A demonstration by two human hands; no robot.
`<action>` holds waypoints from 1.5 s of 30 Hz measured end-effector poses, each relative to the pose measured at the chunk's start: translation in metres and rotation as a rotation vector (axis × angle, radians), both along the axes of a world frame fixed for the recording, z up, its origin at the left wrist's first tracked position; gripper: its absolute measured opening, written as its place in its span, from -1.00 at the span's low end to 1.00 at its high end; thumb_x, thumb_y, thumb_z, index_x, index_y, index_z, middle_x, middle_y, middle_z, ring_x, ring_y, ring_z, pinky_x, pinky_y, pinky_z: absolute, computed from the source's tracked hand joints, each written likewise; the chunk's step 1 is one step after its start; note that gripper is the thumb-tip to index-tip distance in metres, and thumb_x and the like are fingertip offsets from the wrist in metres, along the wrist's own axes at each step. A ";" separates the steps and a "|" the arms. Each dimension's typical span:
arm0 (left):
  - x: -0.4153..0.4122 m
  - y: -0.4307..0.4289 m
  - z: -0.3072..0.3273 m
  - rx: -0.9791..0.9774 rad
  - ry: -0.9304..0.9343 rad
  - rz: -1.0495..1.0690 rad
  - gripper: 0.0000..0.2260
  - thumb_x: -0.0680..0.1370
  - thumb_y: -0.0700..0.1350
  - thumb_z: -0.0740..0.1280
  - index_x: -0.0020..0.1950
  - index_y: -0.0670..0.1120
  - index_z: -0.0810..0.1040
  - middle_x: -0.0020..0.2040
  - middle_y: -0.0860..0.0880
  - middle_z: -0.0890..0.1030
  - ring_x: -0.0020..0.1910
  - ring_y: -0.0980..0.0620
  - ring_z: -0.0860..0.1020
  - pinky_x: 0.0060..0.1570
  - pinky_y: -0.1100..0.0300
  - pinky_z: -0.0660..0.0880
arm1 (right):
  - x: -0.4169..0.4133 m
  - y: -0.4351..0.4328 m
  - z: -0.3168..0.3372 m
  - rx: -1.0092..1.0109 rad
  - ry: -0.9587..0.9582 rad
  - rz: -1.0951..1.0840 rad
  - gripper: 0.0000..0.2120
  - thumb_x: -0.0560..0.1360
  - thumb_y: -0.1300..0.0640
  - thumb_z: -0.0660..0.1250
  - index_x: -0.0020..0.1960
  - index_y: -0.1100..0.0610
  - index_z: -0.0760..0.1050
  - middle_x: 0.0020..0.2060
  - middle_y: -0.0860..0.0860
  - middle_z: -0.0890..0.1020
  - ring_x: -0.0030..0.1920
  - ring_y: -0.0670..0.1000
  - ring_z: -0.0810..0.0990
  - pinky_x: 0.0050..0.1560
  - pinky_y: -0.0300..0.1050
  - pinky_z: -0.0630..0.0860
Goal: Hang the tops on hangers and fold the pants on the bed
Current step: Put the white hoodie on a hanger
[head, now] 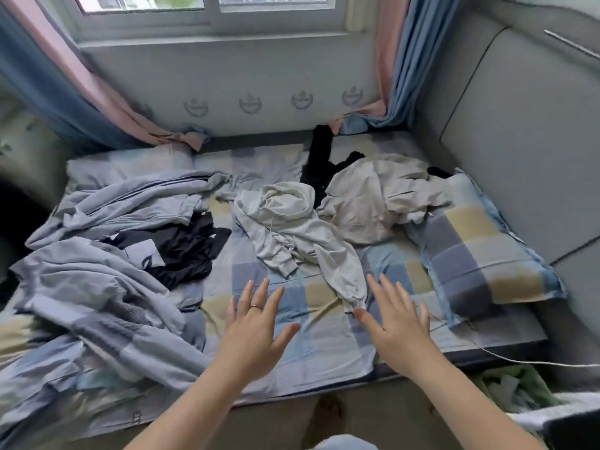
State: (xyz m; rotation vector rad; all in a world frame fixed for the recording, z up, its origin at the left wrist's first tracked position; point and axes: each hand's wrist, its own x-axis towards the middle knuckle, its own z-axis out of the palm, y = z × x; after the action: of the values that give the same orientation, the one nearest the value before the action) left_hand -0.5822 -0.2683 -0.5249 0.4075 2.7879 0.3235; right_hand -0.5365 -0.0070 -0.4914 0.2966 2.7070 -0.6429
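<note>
Probably the pale hoodie (292, 228) (soft, light, limp) will sag wherever pinched, so take its shoulders; left hand (256, 323) and right hand (396, 323) hover open-fingered, holding nothing.

You've got a pale hoodie (292, 228) crumpled mid-bed (324, 326), one sleeve trailing twd the near edge. Beige garment (380, 196) bunched just right of it, black garment (319, 164) behind. Left side: blue-grey striped garment (130, 199) heaped, second black garment (185, 251) touching it.
</note>
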 end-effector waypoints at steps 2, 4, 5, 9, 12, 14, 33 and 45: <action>-0.028 0.020 -0.006 0.016 -0.036 0.007 -0.32 0.58 0.41 -0.06 0.63 0.17 -0.12 0.64 0.09 -0.21 0.59 0.01 -0.33 0.54 -0.11 -0.25 | -0.027 0.019 -0.010 -0.003 -0.026 -0.001 -0.26 0.46 -0.47 -0.22 0.59 -0.28 -0.24 0.60 -0.23 -0.20 0.59 -0.08 -0.26 0.51 0.19 -0.26; -0.052 0.038 -0.009 0.034 -0.071 0.008 -0.32 0.59 0.40 -0.04 0.63 0.16 -0.10 0.64 0.08 -0.19 0.59 0.00 -0.31 0.56 -0.12 -0.22 | -0.048 0.033 -0.016 0.007 -0.051 0.003 -0.31 0.54 -0.43 -0.14 0.59 -0.26 -0.23 0.60 -0.21 -0.18 0.59 -0.06 -0.24 0.52 0.20 -0.26; -0.063 0.046 -0.010 0.041 -0.083 0.012 -0.33 0.60 0.38 -0.02 0.64 0.16 -0.10 0.65 0.07 -0.17 0.60 -0.01 -0.29 0.56 -0.13 -0.21 | -0.057 0.039 -0.018 0.006 -0.061 0.002 -0.33 0.57 -0.40 -0.11 0.60 -0.25 -0.22 0.61 -0.21 -0.18 0.60 -0.06 -0.23 0.52 0.20 -0.26; -0.106 0.072 -0.019 0.048 -0.111 0.023 -0.35 0.62 0.34 0.03 0.64 0.14 -0.07 0.66 0.03 -0.10 0.61 -0.01 -0.24 0.56 -0.12 -0.18 | -0.089 0.059 -0.027 -0.013 -0.104 -0.011 -0.35 0.60 -0.36 -0.07 0.60 -0.24 -0.20 0.61 -0.20 -0.15 0.60 -0.05 -0.20 0.53 0.19 -0.22; -0.136 0.081 -0.036 0.040 -0.139 -0.001 -0.35 0.62 0.33 0.03 0.64 0.14 -0.05 0.66 0.04 -0.10 0.61 0.00 -0.22 0.57 -0.12 -0.17 | -0.106 0.068 -0.044 -0.034 -0.117 -0.048 -0.36 0.60 -0.36 -0.08 0.60 -0.24 -0.21 0.61 -0.21 -0.15 0.60 -0.05 -0.20 0.54 0.17 -0.20; -0.160 0.086 -0.055 0.024 -0.163 -0.028 -0.36 0.62 0.33 0.03 0.64 0.13 -0.05 0.66 0.05 -0.11 0.61 0.00 -0.22 0.57 -0.12 -0.16 | -0.119 0.073 -0.063 -0.044 -0.131 -0.076 -0.36 0.60 -0.36 -0.08 0.60 -0.25 -0.22 0.61 -0.22 -0.15 0.60 -0.06 -0.20 0.54 0.16 -0.20; -0.408 0.066 -0.472 -0.149 -0.486 -0.258 -0.34 0.56 0.15 0.30 0.58 0.03 0.12 0.63 -0.12 0.03 0.57 -0.17 0.08 0.46 -0.09 0.22 | -0.354 0.001 -0.461 -0.160 -0.403 -0.054 -0.38 0.63 -0.06 0.20 0.61 -0.16 0.00 0.58 -0.19 0.12 0.56 -0.03 0.08 0.46 0.11 0.19; -0.423 0.105 -0.580 0.003 -0.125 0.185 -0.66 0.46 0.06 0.38 0.18 0.24 0.37 0.34 -0.11 0.23 0.26 -0.15 0.16 0.21 -0.59 0.07 | -0.438 -0.032 -0.592 0.280 -0.109 -0.079 -0.63 0.50 -0.01 0.31 0.30 -0.08 0.46 0.41 -0.03 0.40 0.36 0.17 0.37 0.23 0.28 0.33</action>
State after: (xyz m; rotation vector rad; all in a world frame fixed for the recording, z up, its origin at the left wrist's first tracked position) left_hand -1.0049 -0.1631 -1.1051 0.1251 2.7067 0.3804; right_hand -0.9742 -0.0392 -1.0837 0.4949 2.6876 -0.2572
